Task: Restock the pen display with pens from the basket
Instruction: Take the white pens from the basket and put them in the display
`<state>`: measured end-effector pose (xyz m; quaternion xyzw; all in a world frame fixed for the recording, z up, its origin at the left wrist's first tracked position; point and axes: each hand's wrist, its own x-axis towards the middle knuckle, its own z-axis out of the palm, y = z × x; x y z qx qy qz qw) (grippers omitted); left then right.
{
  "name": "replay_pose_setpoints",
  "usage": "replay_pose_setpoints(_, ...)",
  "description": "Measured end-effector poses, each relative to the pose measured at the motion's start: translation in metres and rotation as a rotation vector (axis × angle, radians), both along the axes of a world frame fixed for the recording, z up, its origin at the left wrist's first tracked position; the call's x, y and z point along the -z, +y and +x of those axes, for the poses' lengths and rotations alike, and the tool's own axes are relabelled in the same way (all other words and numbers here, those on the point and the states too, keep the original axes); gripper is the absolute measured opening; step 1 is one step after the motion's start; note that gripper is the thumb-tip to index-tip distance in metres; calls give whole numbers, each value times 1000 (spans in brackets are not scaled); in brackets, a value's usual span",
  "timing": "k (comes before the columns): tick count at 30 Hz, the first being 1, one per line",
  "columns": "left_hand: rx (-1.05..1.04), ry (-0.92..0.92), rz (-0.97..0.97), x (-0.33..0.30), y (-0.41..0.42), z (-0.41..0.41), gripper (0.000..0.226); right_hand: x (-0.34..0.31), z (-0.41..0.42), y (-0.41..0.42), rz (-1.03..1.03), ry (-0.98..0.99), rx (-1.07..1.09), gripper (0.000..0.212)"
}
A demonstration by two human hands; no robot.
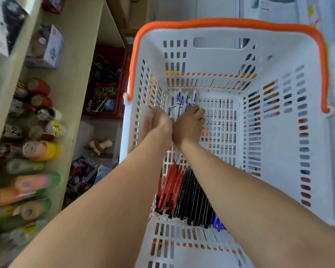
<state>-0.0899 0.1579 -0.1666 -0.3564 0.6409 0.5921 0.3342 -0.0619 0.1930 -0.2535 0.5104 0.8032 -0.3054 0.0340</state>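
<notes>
My left hand (161, 120) and right hand (190, 122) deep in the basket (278, 55), fingers grasping white pens (179, 102) at its far-left corner, pens lying near-to-far, bare floor to the right, red pens (170, 188) and black pens (193, 200) nearer me

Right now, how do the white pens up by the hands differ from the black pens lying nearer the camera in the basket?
The white pens have white barrels with blue print; the black pens are plain and dark. The white pens lie at the far end of the basket, with the left hand and right hand on them; the black pens lie untouched under the forearms, beside red pens. Both bunches lie on the basket floor.
</notes>
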Motion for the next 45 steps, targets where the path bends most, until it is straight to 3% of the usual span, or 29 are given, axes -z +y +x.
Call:
replay_pose_setpoints(2,42,-26,-4,2,-3,4,33,6,1,-1,51,23,17,81)
replay_pose_setpoints(5,81,-41,43,4,-8,13,52,12,1,0,68,60,49,77)
replay_pose_setpoints(9,25,-21,10,13,-16,30,56,14,3,2,114,92,23,68)
replay_pose_setpoints(12,88,-41,38,21,-28,46,48,16,5,0,182,100,-30,66)
replay_pose_setpoints(15,18,7,4,29,-41,51,43,14,2,2,179,78,-55,62)
replay_pose_setpoints(20,-43,35,-8,24,-46,50,51,1,-3,12,12,82,-33,37)
replay_pose_setpoints(24,-38,1,28,21,-47,50,51,-5,-1,21,-62,70,-56,36)
replay_pose_setpoints(29,20,-39,89,16,-47,48,36,-24,21,39,-521,232,170,37)
replay_pose_setpoints(33,305,53,123,8,-52,48,34,-57,76,25,-687,319,216,46)
replay_pose_setpoints(37,697,213,139,-2,-57,58,81,-80,137,-13,-761,323,121,26)
replay_pose_setpoints(40,721,223,202,-5,-66,78,88,-80,162,-39,-737,310,49,37)
replay_pose_setpoints(43,632,254,153,5,-77,103,76,-66,174,-56,-738,336,72,43)
replay_pose_setpoints(45,558,267,104,10,-82,113,61,-60,177,-66,-739,387,85,63)
